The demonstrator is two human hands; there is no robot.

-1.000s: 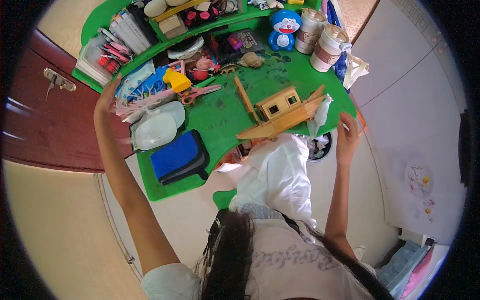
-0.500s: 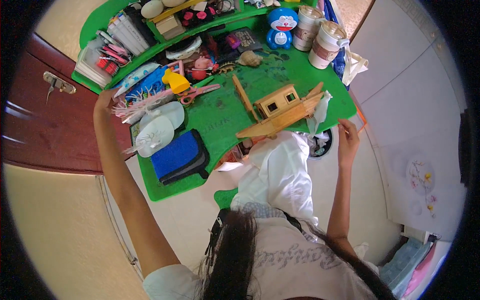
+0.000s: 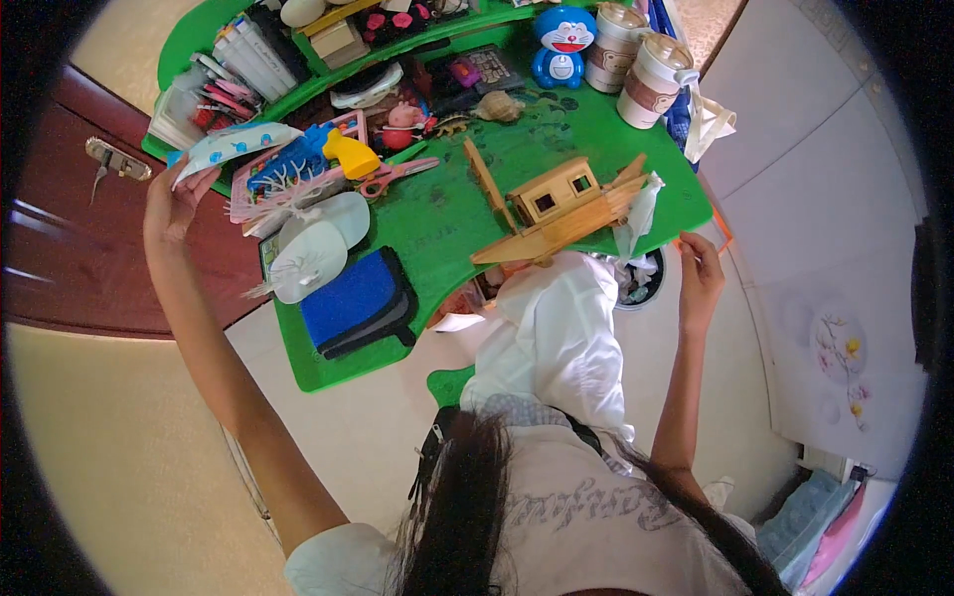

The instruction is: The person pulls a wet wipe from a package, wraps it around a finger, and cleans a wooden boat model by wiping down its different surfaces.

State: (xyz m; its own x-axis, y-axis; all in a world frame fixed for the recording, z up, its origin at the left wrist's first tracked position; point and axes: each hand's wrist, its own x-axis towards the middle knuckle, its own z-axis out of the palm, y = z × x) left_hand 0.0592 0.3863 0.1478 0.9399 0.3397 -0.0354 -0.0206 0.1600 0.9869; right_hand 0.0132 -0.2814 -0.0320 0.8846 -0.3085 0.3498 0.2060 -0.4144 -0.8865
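At the far left edge of the desk, my left hand (image 3: 177,207) is closed on the lower end of a soft white packet with blue spots (image 3: 238,147), which is tilted above the pink tray. My right hand (image 3: 702,268) hangs beside the desk's right edge, its fingers loosely curled and apart, with nothing visible in them. Nearest to it are a crumpled white tissue (image 3: 641,217) and a wooden model boat (image 3: 556,221) with a small windowed cabin. A pink tray (image 3: 241,206) holding blue pieces lies below the packet.
On the green desk (image 3: 437,233) are pink scissors (image 3: 397,176), a yellow nozzle (image 3: 350,154), white oval pieces (image 3: 310,260), a blue folded case (image 3: 350,298), a blue figurine (image 3: 561,48) and two lidded cups (image 3: 651,81). A bin (image 3: 651,283) stands below the right edge.
My left hand has moved left, lifting and tilting the spotted packet from beside the tray. My right hand has shifted slightly right. The boat stays in place.
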